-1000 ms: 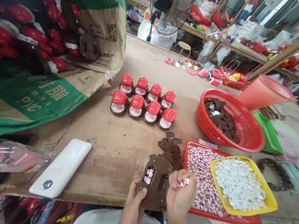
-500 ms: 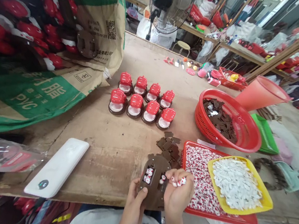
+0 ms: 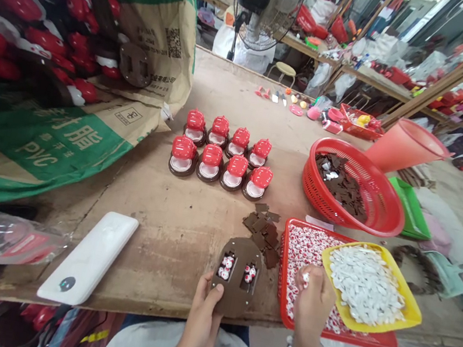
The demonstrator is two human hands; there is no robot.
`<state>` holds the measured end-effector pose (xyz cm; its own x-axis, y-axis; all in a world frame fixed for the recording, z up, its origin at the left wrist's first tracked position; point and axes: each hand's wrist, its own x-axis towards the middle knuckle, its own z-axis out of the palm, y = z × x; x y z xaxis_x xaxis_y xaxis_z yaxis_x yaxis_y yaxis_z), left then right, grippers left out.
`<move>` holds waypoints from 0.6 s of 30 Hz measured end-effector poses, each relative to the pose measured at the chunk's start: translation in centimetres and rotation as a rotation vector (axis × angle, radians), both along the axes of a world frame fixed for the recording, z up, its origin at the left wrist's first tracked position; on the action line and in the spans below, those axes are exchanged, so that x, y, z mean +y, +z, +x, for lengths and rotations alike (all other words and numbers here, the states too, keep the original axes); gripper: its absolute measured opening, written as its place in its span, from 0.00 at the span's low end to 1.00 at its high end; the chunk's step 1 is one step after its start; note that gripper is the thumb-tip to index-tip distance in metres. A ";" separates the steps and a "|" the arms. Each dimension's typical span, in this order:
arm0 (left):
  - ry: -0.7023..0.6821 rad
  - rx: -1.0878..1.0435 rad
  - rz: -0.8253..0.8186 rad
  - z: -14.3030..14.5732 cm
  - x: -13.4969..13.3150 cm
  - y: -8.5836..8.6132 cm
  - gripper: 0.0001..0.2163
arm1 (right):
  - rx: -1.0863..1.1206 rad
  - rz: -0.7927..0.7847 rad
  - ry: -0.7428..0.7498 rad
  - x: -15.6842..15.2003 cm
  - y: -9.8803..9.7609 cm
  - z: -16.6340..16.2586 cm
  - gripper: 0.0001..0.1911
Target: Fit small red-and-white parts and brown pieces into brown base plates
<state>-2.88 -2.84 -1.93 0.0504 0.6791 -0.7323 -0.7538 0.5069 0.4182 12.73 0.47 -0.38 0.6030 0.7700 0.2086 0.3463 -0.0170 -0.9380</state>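
Observation:
My left hand (image 3: 203, 314) grips the lower left edge of a brown plastic base (image 3: 239, 302), tilted up near the table's front edge. Two rectangular slots in the base hold small white dice-like pieces (image 3: 225, 268) with red spots. My right hand (image 3: 312, 305) is over a red tray (image 3: 363, 339) full of the same pieces, its fingers curled around a few of them (image 3: 305, 279). On the tray's right part rests a yellow tray (image 3: 414, 314) of small white parts. Flat brown plastic covers (image 3: 264, 226) lie in a loose pile behind the base.
Several red-topped toys (image 3: 210, 161) stand in two rows. A red basket (image 3: 351, 217) holds more brown covers. At left are a PVC sack (image 3: 134, 116) of red parts, a white phone (image 3: 88, 259) and a plastic bottle (image 3: 2, 242). A fan (image 3: 263, 7) stands behind.
My right hand has moved right, from the base's right slot to above the red tray. The right slot now holds more pieces. My left hand keeps the base, shifted slightly.

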 end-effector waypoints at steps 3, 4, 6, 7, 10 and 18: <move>-0.003 -0.021 0.000 -0.2 0.1 -0.1 0.12 | -0.569 -0.248 0.084 0.1 -1.3 3.8 0.21; -0.012 -0.021 0.004 -0.3 0.0 0.0 0.12 | -0.694 -0.288 0.135 0.2 -1.8 4.8 0.21; -0.034 -0.015 0.010 -0.4 -0.1 0.0 0.11 | -0.889 -0.335 0.257 0.4 -3.0 6.2 0.21; -0.044 -0.012 0.009 -0.4 -0.2 0.0 0.11 | -0.966 -0.350 0.316 0.3 -3.5 6.7 0.20; -0.047 -0.014 -0.001 -0.6 -0.5 -0.2 0.11 | -1.094 -0.394 0.415 0.0 -5.2 7.7 0.19; -0.056 -0.021 0.014 -1.0 -1.0 -0.6 0.11 | -0.834 -0.201 0.382 -1.1 -3.3 5.8 0.18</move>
